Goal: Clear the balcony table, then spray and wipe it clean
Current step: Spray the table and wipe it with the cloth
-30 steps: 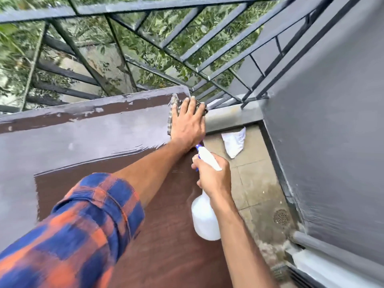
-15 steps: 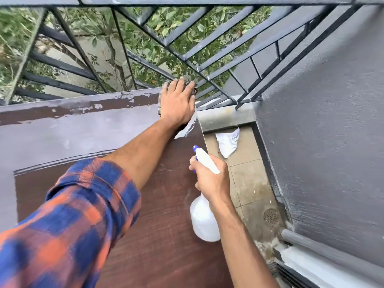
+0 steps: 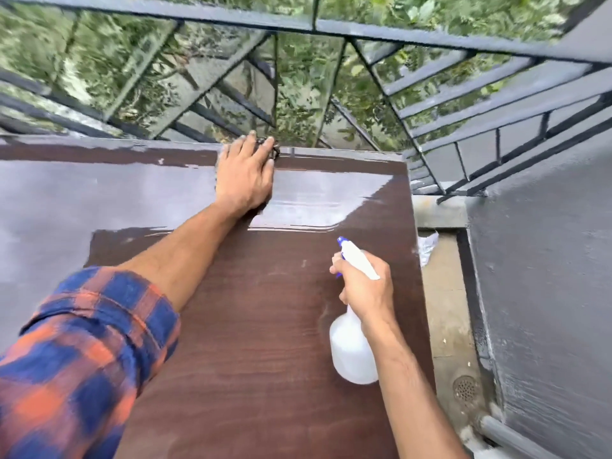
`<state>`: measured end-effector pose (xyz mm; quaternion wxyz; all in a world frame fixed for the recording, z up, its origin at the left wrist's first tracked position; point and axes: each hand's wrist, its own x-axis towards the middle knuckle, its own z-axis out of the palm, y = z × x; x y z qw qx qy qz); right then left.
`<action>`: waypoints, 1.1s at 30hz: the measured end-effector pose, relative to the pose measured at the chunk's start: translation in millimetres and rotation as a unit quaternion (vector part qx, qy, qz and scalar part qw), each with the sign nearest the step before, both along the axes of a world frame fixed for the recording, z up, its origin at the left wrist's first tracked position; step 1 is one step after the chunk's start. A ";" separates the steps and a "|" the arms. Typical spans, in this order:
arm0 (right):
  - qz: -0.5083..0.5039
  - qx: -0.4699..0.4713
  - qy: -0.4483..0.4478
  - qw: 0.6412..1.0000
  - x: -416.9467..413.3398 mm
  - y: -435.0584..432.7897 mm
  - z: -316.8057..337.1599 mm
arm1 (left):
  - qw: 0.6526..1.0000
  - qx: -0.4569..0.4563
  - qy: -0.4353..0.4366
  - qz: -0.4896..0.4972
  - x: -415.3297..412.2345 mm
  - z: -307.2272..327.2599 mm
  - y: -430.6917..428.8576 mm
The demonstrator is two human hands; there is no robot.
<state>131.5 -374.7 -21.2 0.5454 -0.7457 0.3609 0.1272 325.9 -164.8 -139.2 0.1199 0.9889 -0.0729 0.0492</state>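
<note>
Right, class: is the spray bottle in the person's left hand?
No, the right hand grips the spray bottle; the left hand presses a cloth.

Ahead of you, a dark grey metal railing (image 3: 430, 38) with diagonal bars fronts green foliage (image 3: 361, 94); at your right, a grey painted wall (image 3: 546, 260) meets beige floor tiles (image 3: 443, 313) with a round drain (image 3: 465, 389).

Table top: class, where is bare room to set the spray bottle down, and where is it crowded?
Free: the table centre between the left forearm and the spray bottle, and the far-right corner beside the railing. Crowded: the far edge, where the left hand presses the cloth.
</note>
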 end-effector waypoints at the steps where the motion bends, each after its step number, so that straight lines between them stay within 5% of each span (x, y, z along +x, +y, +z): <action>1: 0.012 -0.001 -0.002 1.000 2.7 11.9 0.4 | 1.000 0.002 0.002 0.017 -2.7 -1.1 26.6; 11: 0.095 0.007 0.004 0.995 3.5 95.2 2.4 | 0.983 0.006 -0.011 0.181 -38.1 -5.7 228.8; 20: 0.092 0.019 0.002 0.996 -11.8 106.0 5.7 | 0.936 -0.055 0.043 0.346 -58.4 6.3 169.4; 27: 0.046 0.012 0.006 0.999 -24.4 82.1 7.3 | 0.975 -0.058 0.069 0.202 -87.3 10.7 31.6; 33: -0.044 0.001 0.005 0.999 -33.0 46.6 10.9 | 0.988 -0.040 0.121 -0.083 -94.9 14.7 -106.7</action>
